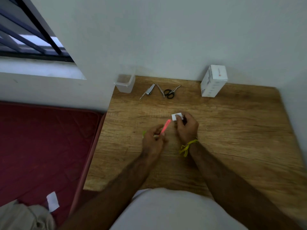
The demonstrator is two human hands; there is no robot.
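Fingers [158,129] of the left hand [152,142] are curled round the lower end of a slender pink stick [165,126], clamped on it. The stick is thin and straight, bright pink to red, slightly blurred, and slants up and to the right with its free tip pointing at the right hand [187,129]. A sliver of yellow-green at the left hand's outer edge is too blurred to identify. The right hand's fingers pinch a small white square [174,117]. The square is flat and pale, and only its left part shows past the thumb. Stick tip and square lie near each other but apart, both just above the middle of the wood-grain surface [232,130]. A yellow cord wristband [186,147] circles the right wrist. Along the surface's far edge, left to right: a clear plastic container [125,84], a nail clipper [149,91], a thin metal tool [160,90], small black-handled scissors [170,93], and, well apart, a white box [213,81] standing against the wall. Left of the surface lies a dark red mattress [41,146] bearing a white slip [52,201].
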